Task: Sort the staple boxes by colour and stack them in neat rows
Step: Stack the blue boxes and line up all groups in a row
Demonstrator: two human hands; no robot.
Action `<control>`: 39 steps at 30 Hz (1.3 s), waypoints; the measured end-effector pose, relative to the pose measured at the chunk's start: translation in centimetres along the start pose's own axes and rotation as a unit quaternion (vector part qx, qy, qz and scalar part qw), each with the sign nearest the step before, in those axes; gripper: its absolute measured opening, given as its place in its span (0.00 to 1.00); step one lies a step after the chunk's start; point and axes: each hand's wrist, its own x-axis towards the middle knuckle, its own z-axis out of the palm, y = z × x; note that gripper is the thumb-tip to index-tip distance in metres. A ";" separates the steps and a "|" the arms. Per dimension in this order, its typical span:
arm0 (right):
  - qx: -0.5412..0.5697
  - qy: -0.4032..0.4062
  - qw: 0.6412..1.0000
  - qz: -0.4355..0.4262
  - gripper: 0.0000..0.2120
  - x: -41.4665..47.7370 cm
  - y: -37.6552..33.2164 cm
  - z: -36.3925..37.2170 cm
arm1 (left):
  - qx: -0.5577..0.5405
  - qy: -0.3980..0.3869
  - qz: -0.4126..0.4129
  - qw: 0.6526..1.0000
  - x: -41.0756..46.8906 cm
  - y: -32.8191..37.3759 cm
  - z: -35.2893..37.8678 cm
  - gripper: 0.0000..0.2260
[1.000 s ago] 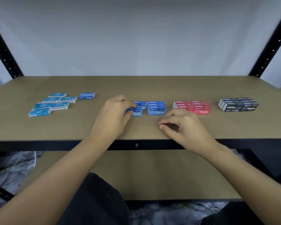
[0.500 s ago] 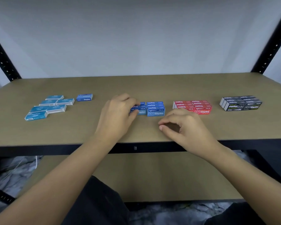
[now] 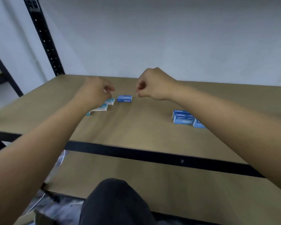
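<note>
A single dark blue staple box (image 3: 124, 98) lies flat on the brown shelf board (image 3: 136, 130). My left hand (image 3: 96, 91) hovers just left of it, fingers curled and holding nothing. Beneath and behind that hand lie several loose light blue boxes (image 3: 102, 107), partly hidden. My right hand (image 3: 150, 86) hangs just right of and above the dark blue box, fingers pinched with nothing in them. The stacked dark blue boxes (image 3: 182, 117) stand to the right, half covered by my right forearm.
A black perforated rack post (image 3: 44, 36) rises at the back left. The shelf's black front edge (image 3: 152, 155) runs below my arms, with a lower board (image 3: 169, 189) under it. My dark-clad knee (image 3: 115, 202) shows at the bottom. A grey wall backs the shelf.
My view has swung left, so the red and black stacks are out of sight. Both hands left the dark blue stack and moved left to flank the single dark blue box.
</note>
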 end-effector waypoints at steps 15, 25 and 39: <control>-0.063 -0.070 0.995 0.030 0.11 7.3 0.5 6.4 | 0.115 -0.045 0.125 0.984 -3.5 -0.9 4.3 0.16; 0.173 -0.104 0.979 0.032 0.16 0.3 1.3 0.4 | 0.059 -0.028 0.124 0.990 -7.0 2.2 4.1 0.11; 0.396 0.123 0.895 0.163 0.12 -19.6 3.7 -3.0 | -0.048 -0.026 0.187 0.981 -9.6 10.6 6.4 0.10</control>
